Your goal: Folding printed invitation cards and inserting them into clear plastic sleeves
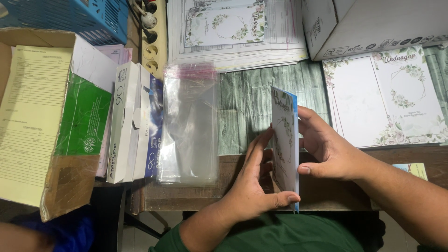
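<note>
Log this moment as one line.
left hand: holds folded card | right hand: holds card | card: upright | plastic sleeves: left, untouched

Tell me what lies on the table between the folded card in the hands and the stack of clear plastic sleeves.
Nothing visible does. The folded card stands on edge between the left hand and right hand; only bare table separates it from the clear plastic sleeves at its left.

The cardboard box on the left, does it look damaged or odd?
Yes. The brown cardboard box holding yellow forms has a torn, ragged near flap, and its corner juts past the wooden table's edge.
</note>
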